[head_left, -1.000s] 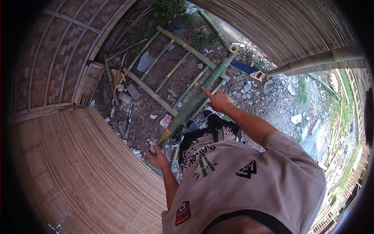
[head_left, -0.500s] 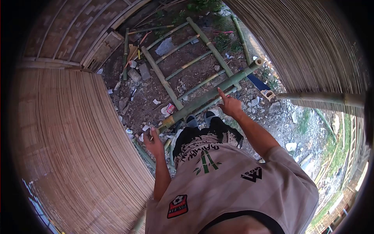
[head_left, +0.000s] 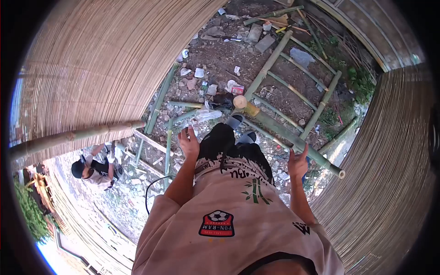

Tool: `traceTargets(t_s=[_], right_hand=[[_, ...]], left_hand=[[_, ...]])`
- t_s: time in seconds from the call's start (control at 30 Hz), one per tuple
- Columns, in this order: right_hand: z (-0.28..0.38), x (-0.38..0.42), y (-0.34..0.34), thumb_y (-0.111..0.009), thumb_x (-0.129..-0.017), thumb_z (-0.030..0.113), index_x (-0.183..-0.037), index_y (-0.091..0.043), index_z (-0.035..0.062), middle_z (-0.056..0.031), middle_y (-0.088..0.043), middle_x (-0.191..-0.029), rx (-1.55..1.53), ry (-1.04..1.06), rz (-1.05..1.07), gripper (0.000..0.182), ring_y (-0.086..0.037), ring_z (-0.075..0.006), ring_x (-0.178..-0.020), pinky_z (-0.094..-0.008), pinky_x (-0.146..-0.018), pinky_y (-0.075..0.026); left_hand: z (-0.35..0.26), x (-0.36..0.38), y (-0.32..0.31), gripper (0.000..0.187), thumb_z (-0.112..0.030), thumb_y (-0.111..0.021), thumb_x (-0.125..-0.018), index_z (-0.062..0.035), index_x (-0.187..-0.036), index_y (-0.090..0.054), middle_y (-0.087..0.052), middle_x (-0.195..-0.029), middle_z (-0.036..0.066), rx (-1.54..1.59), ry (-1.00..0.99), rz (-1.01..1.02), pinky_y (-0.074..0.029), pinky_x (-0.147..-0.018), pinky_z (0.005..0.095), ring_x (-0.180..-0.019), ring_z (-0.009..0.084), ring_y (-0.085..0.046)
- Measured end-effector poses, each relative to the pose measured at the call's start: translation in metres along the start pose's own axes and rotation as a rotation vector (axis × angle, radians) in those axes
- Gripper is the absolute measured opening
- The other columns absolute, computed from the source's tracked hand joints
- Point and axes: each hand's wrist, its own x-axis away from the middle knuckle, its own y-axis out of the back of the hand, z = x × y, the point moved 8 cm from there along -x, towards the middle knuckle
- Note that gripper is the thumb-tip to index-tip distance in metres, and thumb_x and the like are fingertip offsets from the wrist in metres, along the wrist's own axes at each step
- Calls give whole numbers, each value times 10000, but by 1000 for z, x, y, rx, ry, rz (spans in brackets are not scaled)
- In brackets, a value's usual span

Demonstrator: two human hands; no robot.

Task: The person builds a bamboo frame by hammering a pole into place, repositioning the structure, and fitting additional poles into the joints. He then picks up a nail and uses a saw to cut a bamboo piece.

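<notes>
My left hand [head_left: 189, 143] is raised left of my dark trousers, fingers apart, with nothing visible in it. It is nearest to green bamboo pieces [head_left: 168, 151] on the ground. My right hand [head_left: 298, 164] is beside the thick green bamboo pole [head_left: 279, 130], thumb and index finger stretched apart and fingertips close to the pole's side. The pole slants across in front of my feet, with a pale cut end at each side. It overlaps the near end of a ladder-like bamboo frame [head_left: 271, 62] with several rungs, lying on the dirt.
Woven bamboo walls [head_left: 110, 59] rise on both sides. A horizontal bamboo pole [head_left: 73, 136] juts from the left. Another person [head_left: 96, 172] in a dark cap is at the lower left. Rubble, a plastic bag [head_left: 206, 114] and a flat grey stone [head_left: 302, 57] lie about.
My view has turned left, bringing another person into sight. My left hand has left the pole's end, and the dark object it held no longer shows. My right hand has come off the pole's top.
</notes>
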Motion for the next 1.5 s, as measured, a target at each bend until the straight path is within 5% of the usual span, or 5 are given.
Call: traceTargets(t_s=[0.47, 0.8, 0.87, 1.07, 1.5], right_hand=[[54, 9, -65, -655, -898, 356, -1256, -515, 121, -94, -644, -602, 111, 307, 336, 451, -653, -329, -559, -458, -519, -491], [39, 98, -107, -555, -952, 367, -1331, -500, 99, -276, -653, -1077, 445, 75, 877, 467, -671, -425, -921, -507, -715, -556], [86, 151, -107, -533, -960, 447, -1249, -576, 44, -246, -665, -1080, 102, -763, 1174, 498, -682, -351, -935, -478, -787, -549], [165, 164, -153, -452, -979, 487, -1153, -647, 20, -256, -662, -1073, 522, 168, 1327, 535, -658, -357, -1017, -429, -834, -520], [189, 178, -174, -481, -921, 618, -1249, -615, 18, -165, -653, -1202, -636, -1119, 702, 697, -634, -253, -1020, -376, -853, -511]], left_hand=[[197, 104, 83, 577, -547, -491, -934, -47, -1181, -636, -503, -1173, 326, -273, 788, 106, -406, -969, 504, -1098, 466, -524], [260, -16, 72, 609, -535, -504, -938, 21, -1139, -648, -623, -1060, 307, -173, 743, 343, -430, -940, 483, -1070, 422, -571], [231, -60, 91, 609, -525, -513, -943, 40, -1129, -645, -647, -1055, 273, -88, 763, 366, -460, -899, 448, -1005, 382, -617], [253, -160, 106, 560, -489, -528, -954, 46, -1068, -646, -669, -1011, 212, 116, 839, 303, -469, -813, 426, -910, 315, -630], [163, -322, 68, 525, -471, -598, -912, 26, -1079, -631, -667, -995, 157, -13, 480, 435, -465, -839, 408, -901, 281, -608]])
